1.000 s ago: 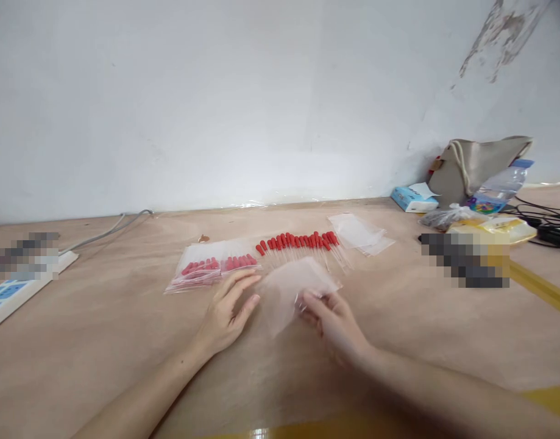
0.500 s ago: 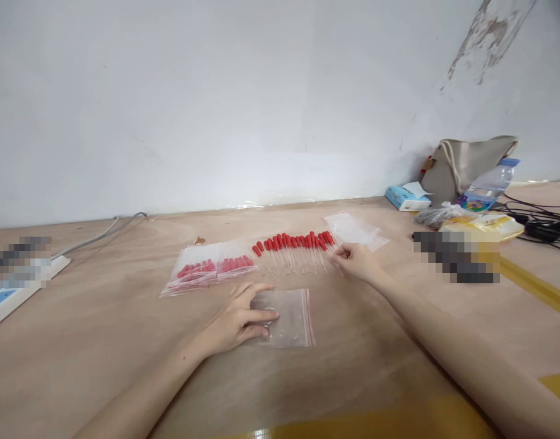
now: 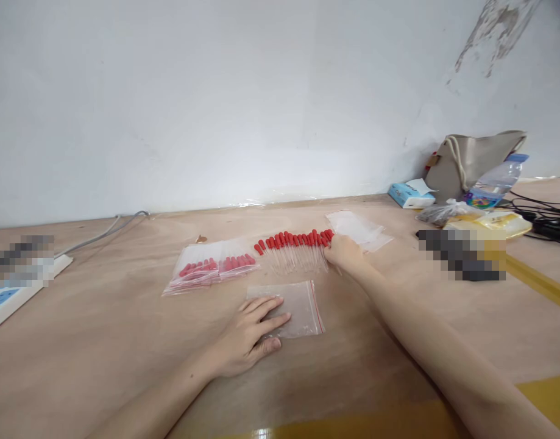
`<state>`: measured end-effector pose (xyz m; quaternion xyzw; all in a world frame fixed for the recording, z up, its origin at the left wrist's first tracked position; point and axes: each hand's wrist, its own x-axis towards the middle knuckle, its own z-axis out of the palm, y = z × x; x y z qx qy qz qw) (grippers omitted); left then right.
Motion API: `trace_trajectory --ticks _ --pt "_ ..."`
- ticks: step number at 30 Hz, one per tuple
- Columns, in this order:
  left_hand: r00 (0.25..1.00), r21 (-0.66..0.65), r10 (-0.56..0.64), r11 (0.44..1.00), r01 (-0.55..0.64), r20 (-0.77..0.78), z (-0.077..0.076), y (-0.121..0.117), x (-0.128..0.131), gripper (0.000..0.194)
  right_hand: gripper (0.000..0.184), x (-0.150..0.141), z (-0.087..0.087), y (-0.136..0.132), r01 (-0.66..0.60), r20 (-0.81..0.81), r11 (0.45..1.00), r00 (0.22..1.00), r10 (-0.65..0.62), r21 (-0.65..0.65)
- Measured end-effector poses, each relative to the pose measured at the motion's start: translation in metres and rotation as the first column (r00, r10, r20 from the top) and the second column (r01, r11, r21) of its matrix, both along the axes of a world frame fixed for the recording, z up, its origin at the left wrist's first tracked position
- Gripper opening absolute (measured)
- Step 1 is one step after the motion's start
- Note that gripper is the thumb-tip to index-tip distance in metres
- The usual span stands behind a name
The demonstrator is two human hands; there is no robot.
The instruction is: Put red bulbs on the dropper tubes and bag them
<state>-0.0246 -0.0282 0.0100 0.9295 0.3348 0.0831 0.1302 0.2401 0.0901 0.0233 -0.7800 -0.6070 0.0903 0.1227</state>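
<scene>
My left hand (image 3: 255, 332) lies open on a clear zip-lock bag (image 3: 302, 308), fingers spread over its left part. Behind the bag is a row of droppers (image 3: 298, 250) with red bulbs pointing to the wall and thin clear tubes towards me. At the row's right end, my right hand (image 3: 346, 253) is closed, its fingertips by the last red bulbs. The back of the hand hides what the fingers hold, if anything. To the left, filled zip-lock bags (image 3: 202, 280) lie overlapped, red bulbs showing through the plastic.
More flat clear bags (image 3: 353, 225) lie behind my right hand. Further right are a tissue pack (image 3: 410, 195), a grey bag (image 3: 471, 158), a plastic bottle (image 3: 499, 180), a yellow packet (image 3: 512, 224) and black cables (image 3: 551, 225). A power strip (image 3: 28, 296) sits at the left.
My right hand has shifted left, onto the right end of the dropper row. My left hand has moved slightly right and flattened; the bag under it has turned and shifted a little.
</scene>
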Motion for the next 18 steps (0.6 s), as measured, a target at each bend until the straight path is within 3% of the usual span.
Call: trace_trajectory --ticks 7,12,14,17,18 --pt "0.999 -0.001 0.002 1.0 -0.002 -0.052 0.003 -0.002 0.001 0.045 0.02 0.021 0.006 0.006 -0.05 -0.162 0.997 0.985 0.058 0.054" --pt "0.999 0.01 0.004 1.0 -0.003 -0.039 0.001 -0.001 0.001 0.044 0.024 0.041 0.002 -0.001 -0.075 -0.402 0.996 0.911 0.086 0.043" --pt "1.0 0.016 -0.002 1.0 0.003 -0.031 0.0 0.0 0.001 0.044 0.031 0.042 -0.004 -0.012 -0.056 -0.596 0.992 0.795 0.112 0.111" --pt "1.0 0.026 -0.011 1.0 0.012 -0.018 -0.001 0.0 0.0 0.045 0.059 0.036 -0.014 -0.036 -0.008 -0.87 0.968 0.436 0.23 0.252" --pt "1.0 0.03 -0.015 0.999 0.016 -0.016 -0.001 0.0 0.0 0.045 0.065 0.032 -0.018 -0.045 0.002 -0.893 0.956 0.359 0.272 0.292"
